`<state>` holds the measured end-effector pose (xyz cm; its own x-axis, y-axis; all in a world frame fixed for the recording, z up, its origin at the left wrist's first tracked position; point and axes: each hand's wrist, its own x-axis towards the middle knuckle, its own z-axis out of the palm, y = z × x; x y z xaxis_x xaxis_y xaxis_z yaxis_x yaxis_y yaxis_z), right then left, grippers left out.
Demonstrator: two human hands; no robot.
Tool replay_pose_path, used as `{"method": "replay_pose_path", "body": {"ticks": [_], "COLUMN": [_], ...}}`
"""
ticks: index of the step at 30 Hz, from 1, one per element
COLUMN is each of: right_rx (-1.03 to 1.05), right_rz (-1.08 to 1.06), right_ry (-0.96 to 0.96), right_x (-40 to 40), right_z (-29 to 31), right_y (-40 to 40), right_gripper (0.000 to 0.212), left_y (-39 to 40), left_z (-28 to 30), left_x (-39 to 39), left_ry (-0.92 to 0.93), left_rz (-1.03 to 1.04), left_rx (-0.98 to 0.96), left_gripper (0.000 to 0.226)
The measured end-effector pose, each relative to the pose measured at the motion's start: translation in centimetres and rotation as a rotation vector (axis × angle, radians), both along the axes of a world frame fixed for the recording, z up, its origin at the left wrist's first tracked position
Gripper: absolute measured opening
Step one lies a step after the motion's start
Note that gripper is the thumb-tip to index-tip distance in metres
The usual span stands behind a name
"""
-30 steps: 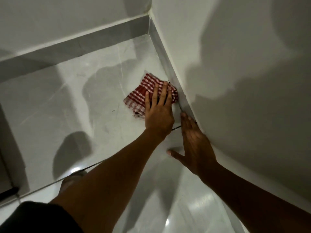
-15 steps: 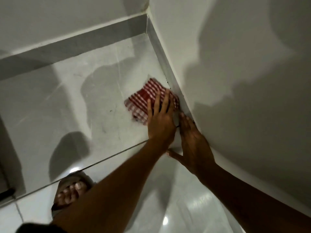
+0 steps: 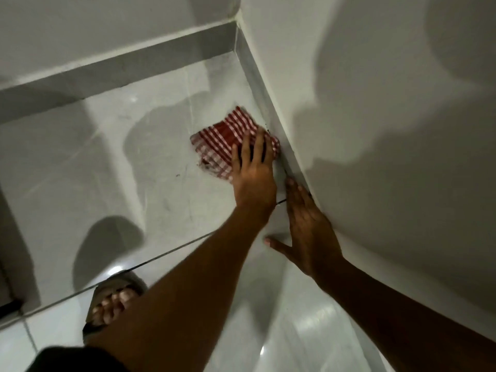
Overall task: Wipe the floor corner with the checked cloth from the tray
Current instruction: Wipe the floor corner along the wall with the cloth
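The fingers of the left hand lie flat and slightly spread on the near right part of the red-and-white checked cloth, pressing it down on the floor rather than gripping it. The fingertips reach to about the cloth's right edge, which sits just beside the grey skirting strip at the foot of the right wall. Most of the crumpled cloth shows beyond and to the left of the fingers; its near corner is hidden under the palm.

The right hand lies open and flat just beside the left, nearer the camera, fingers together and pointing along the skirting, thumb stretched out to the left. It holds nothing, and its outer edge runs against the base of the white wall.

The cloth rests on the glossy pale grey floor tile, near the corner where the two walls meet but not in it. A dark grout line crosses under the left forearm. At lower left a foot in a grey sandal stands on the floor.
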<state>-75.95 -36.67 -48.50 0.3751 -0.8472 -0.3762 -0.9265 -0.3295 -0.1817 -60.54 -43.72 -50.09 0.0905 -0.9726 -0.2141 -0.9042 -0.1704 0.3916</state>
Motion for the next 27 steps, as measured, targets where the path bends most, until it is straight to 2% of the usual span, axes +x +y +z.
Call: {"method": "replay_pose_path", "body": {"ticks": [4,9,12,14,17,20,25,27], "right_rx": [0.015,0.044,0.056,0.043,0.061,0.042,0.036,0.018], "right_rz": [-0.023,-0.027,-0.030,-0.042,-0.049,0.000,-0.020,0.010], "right_ry": [-0.025,0.010,-0.029,-0.058,-0.049,-0.006,0.017,0.113], "right_x": [-0.3,-0.7,-0.4,0.3,1.4,0.5,0.2,0.7], "right_z": [-0.4,0.5,0.6,1.0,0.8,0.8,0.3,0.4], "right_y": [-0.1,-0.6,-0.8,0.1,0.9,0.4,-0.1,0.9], "right_gripper": [0.131,0.138,0.135,0.134,0.134,0.133,0.126,0.116], "left_y": [1.0,-0.2,-4.5,-7.2,-8.0,-5.8,-3.0,-0.7], "left_z": [-1.0,-1.2,0.3,2.7,4.7,3.9,3.1,2.8], "left_x": [0.1,2.3,3.5,3.5,3.9,2.7,-0.7,-0.8], "left_ry": [0.036,-0.023,-0.037,-0.061,-0.196,-0.326,-0.343,-0.302], "left_rz": [-0.053,-0.173,-0.061,0.008,-0.099,-0.270,-0.448,-0.547], "left_rx": [0.011,-0.084,0.033,0.112,0.147,0.194,0.160,0.155], "left_gripper": [0.069,0.060,0.069,0.063,0.054,0.053,0.044,0.041]}}
